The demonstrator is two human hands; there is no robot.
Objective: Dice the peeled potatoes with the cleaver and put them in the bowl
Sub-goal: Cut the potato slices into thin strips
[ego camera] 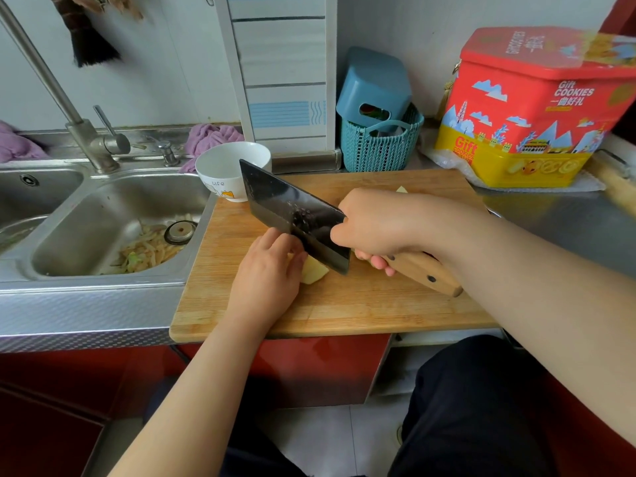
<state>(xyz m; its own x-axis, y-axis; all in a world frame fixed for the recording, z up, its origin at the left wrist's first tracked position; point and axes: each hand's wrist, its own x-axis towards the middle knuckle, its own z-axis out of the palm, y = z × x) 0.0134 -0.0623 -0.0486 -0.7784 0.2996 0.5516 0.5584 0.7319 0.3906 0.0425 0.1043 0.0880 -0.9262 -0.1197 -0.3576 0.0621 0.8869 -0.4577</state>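
Note:
A pale yellow peeled potato piece lies on the wooden cutting board. My left hand covers most of it, fingers curled over its top. My right hand grips the wooden handle of the dark cleaver, whose blade stands tilted with its edge down right beside my left fingers and against the potato. A white bowl stands at the board's back left corner. Another bit of potato peeks out behind my right hand.
A steel sink with vegetable scraps lies left of the board, under a tap. Behind the board stand a teal basket and a red and yellow cookie tin. A purple cloth lies near the bowl.

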